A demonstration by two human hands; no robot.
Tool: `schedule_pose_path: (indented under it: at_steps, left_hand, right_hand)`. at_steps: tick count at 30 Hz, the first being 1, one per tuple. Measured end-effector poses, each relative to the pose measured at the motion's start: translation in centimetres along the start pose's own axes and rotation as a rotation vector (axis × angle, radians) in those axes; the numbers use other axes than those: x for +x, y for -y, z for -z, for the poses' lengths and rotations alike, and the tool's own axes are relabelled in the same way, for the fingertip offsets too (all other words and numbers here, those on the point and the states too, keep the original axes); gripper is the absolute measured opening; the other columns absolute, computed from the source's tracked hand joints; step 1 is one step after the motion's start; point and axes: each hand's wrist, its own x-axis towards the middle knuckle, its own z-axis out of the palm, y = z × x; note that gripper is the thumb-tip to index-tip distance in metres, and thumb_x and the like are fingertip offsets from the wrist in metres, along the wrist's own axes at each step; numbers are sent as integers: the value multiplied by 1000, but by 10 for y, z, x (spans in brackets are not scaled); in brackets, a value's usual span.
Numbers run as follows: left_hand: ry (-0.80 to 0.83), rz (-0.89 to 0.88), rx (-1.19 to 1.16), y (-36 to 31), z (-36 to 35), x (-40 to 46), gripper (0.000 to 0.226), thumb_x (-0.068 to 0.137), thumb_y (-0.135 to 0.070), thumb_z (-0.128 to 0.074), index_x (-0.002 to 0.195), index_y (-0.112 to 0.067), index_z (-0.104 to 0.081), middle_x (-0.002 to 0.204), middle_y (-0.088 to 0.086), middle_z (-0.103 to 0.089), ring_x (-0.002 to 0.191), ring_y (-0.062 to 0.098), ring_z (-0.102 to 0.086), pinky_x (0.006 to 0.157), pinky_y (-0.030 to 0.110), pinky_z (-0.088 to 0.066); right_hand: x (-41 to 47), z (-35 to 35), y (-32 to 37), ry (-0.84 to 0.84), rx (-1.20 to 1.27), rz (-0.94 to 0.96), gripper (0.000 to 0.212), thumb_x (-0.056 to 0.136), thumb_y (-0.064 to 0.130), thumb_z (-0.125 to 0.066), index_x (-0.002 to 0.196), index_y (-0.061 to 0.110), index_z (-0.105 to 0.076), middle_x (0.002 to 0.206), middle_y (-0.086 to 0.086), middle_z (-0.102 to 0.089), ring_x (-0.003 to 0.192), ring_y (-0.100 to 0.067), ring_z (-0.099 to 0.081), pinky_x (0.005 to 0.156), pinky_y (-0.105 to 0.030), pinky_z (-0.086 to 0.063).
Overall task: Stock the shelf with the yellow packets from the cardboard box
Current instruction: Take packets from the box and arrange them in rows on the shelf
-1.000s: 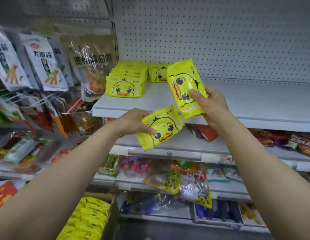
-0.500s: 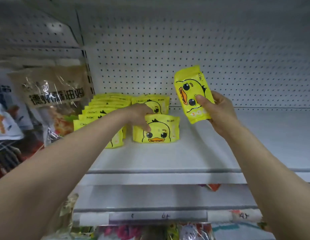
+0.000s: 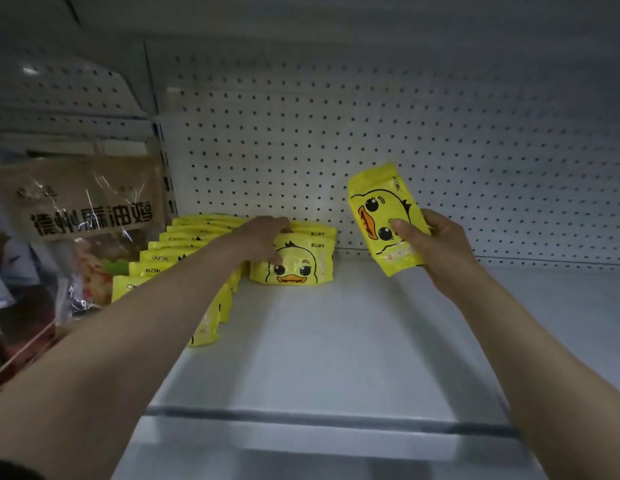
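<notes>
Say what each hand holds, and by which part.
Right hand grips a yellow packet by its lower right edge. Left hand holds the front packet by its top left.

"KaK" printed at the top corner of the yellow packet [image 3: 384, 216] held upright by the right hand [image 3: 436, 244]; "KaK" again along the top edges of the yellow packets in the row [image 3: 163, 263] at left; small Chinese characters, too small to read, on the packet [image 3: 301, 265] under the left hand [image 3: 263, 237]; bold black "德州麻油" plus one unclear character across the brown bag [image 3: 90, 216] hanging at left.
</notes>
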Motion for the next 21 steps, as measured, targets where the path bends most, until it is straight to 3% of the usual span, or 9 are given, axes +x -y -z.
schedule_pose_path:
  at_steps: [9, 13, 16, 21]
  left_hand:
    - [-197, 27, 64, 3, -11, 0, 71, 65, -26, -85, 125, -21, -47, 124, 5, -47, 119, 24, -41, 91, 37, -43]
    - [-193, 73, 51, 5, -7, -10, 73, 72, -36, -81, 133, -23, -44, 130, 6, -44, 123, 26, -40, 95, 39, -42]
    - [-167, 108, -27, 11, -2, -29, 65, 85, -49, -65, 140, -24, -41, 140, 5, -44, 128, 25, -41, 102, 39, -40]
    - [-107, 172, 62, 18, -4, -67, 67, 94, -62, -34, 145, -19, -38, 149, 6, -41, 137, 26, -35, 107, 40, -35]
  right_hand:
    - [13, 3, -4, 63, -38, 7, 19, 83, 17, -76, 102, 19, -72, 97, -6, -76, 86, -25, -73, 76, -43, -60]
    - [18, -7, -2, 119, -89, 44, 20, 82, 14, -77, 102, 18, -72, 89, 2, -77, 78, -14, -73, 65, -30, -60]
    - [27, -19, -2, 168, -160, 67, 25, 80, 13, -80, 103, 15, -71, 88, 2, -75, 73, -8, -71, 60, -21, -56]
    - [46, -43, -19, 311, -469, 52, 34, 68, 26, -90, 96, 21, -70, 92, 0, -73, 81, -14, -70, 73, -30, -57]
